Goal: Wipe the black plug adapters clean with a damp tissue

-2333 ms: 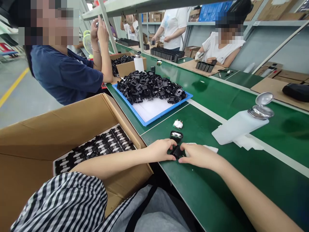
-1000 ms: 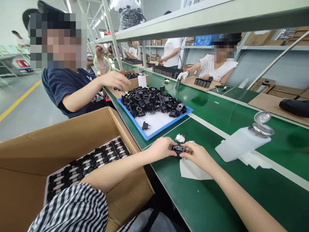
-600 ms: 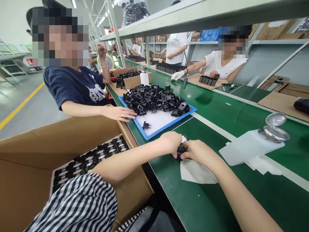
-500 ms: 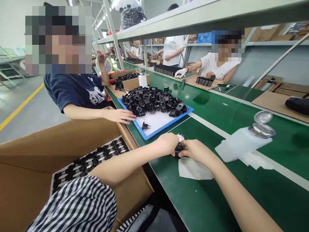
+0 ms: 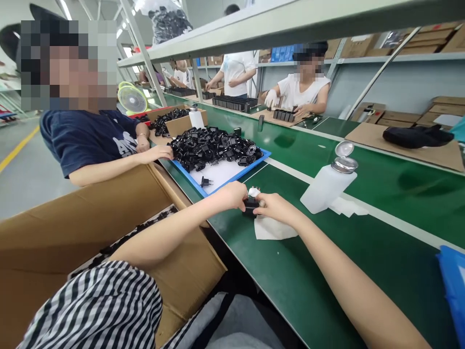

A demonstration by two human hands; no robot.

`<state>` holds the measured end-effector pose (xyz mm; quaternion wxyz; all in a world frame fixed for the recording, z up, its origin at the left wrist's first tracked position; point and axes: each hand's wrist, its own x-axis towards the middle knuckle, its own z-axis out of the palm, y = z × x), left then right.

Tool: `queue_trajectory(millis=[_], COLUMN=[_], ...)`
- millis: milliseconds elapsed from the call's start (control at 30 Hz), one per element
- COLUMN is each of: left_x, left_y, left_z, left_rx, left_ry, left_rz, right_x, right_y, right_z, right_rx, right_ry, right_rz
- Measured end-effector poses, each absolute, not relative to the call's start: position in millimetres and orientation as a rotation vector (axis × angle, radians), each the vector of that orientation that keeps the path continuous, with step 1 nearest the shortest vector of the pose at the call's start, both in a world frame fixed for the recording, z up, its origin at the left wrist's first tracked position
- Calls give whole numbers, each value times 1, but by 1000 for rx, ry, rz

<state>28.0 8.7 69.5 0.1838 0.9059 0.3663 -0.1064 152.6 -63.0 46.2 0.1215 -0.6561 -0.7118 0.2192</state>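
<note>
My left hand [image 5: 232, 193] and my right hand [image 5: 273, 206] meet over the green bench and both pinch a small black plug adapter [image 5: 250, 207] between their fingertips. A white adapter part [image 5: 253, 192] lies just behind it. Under my right hand a white cloth [image 5: 271, 228] is spread flat on the bench. A blue tray [image 5: 236, 172] farther back carries a heap of black adapters [image 5: 214, 145] and one loose plug [image 5: 205, 182].
A white dispenser bottle [image 5: 327, 182] with a metal cap stands to the right on paper. A big cardboard box [image 5: 90, 213] of packed adapters sits at my left. A person in a dark blue shirt rests a hand [image 5: 160, 152] at the tray. Other workers sit across the belt.
My hands stay together on the black adapter. The camera has swung right, so everything sits farther left. The neighbour's hand has drawn back toward the tray's far corner.
</note>
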Motion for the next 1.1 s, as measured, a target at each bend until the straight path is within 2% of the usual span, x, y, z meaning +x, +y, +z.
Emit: queue_trajectory(millis=[167,400,767,900,1100], left_x=[35,25,14,18,38], left_y=[17,17,7,-2,-36], left_z=[72,64,44,37,76], left_rx=[2484,2527,2607,2621,2417], left_ry=[968,889,736,832,724], left_rz=[-441,-330,30,180,459], right_x=[156,155,188,200,191], right_y=[-57,-58,-71,-76,-86], right_z=[41,32,57,47,35], right_rx=[-1894,-1923,-2058,-2093,-2146], right_ry=[-1973,-1818,-1961,-1994,-1861], right_rz=[826,934,769,780,686])
